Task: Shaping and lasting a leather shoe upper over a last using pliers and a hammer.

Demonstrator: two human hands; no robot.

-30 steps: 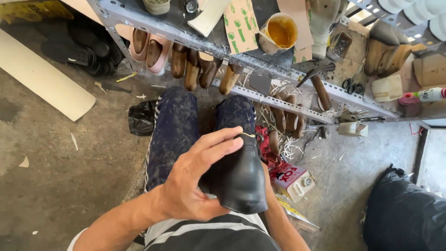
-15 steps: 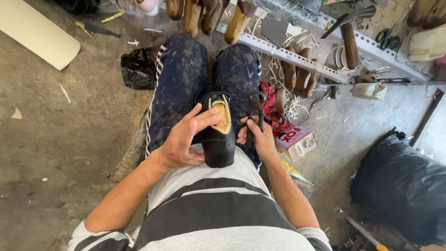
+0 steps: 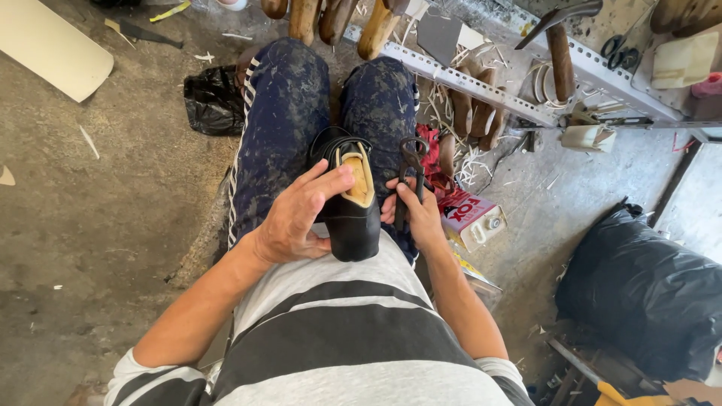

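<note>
Fingers (image 3: 331,184) of the left hand (image 3: 297,218) are wrapped over the side of a black shoe (image 3: 350,199), clamping it down on the lap, thumb pressing near the tan inner lining at the opening. The shoe sits upright between the knees, resting on the dark patterned trousers (image 3: 282,128), its heel end toward the striped shirt (image 3: 353,338). Over on the other side, the right hand (image 3: 414,214) is closed around the handles of dark metal pincers (image 3: 411,169), jaws pointing away from the body, just beside the shoe and touching nothing that can be seen. A small red and white box (image 3: 470,218) lies on the floor by the right wrist. A hammer (image 3: 558,41) hangs off the metal shelf (image 3: 481,86) ahead, wooden shoe lasts (image 3: 376,26) lined along it. A black bag (image 3: 214,101) sits left of the legs.
</note>
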